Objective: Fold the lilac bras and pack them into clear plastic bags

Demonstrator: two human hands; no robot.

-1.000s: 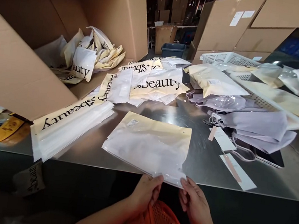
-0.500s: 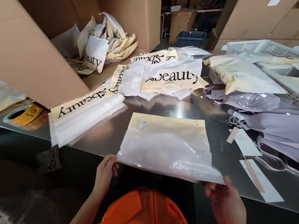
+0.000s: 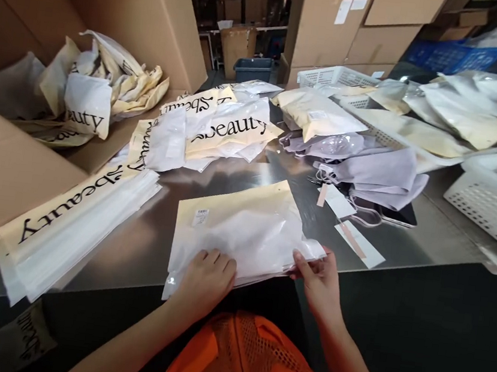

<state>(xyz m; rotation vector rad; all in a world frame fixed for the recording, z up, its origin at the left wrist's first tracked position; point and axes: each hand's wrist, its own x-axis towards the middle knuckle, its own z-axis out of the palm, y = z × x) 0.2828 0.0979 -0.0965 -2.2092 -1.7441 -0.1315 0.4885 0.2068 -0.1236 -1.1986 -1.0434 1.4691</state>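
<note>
A flat plastic garment bag (image 3: 247, 228) with a cream top band and a small barcode label (image 3: 200, 216) lies on the metal table in front of me. My left hand (image 3: 205, 277) rests on its near edge, knuckles up and fingers curled against the plastic; the fingertips are hidden. At the bag's near right corner, my right hand (image 3: 317, 273) pinches the edge between thumb and fingers. Left of the bag sits a stack of flat printed bags (image 3: 76, 219). More printed bags (image 3: 228, 129) lie behind it.
A large open carton (image 3: 161, 12) with crumpled bags inside stands at the left. Lilac garments (image 3: 381, 172) with paper tags (image 3: 359, 245) lie right of the bag. White perforated baskets (image 3: 496, 198) with filled bags stand farther right. The metal table's front edge (image 3: 405, 268) runs before me.
My view has turned to the right. My left hand has moved from the bag's left corner inward onto its near edge. The right hand keeps hold of the right corner.
</note>
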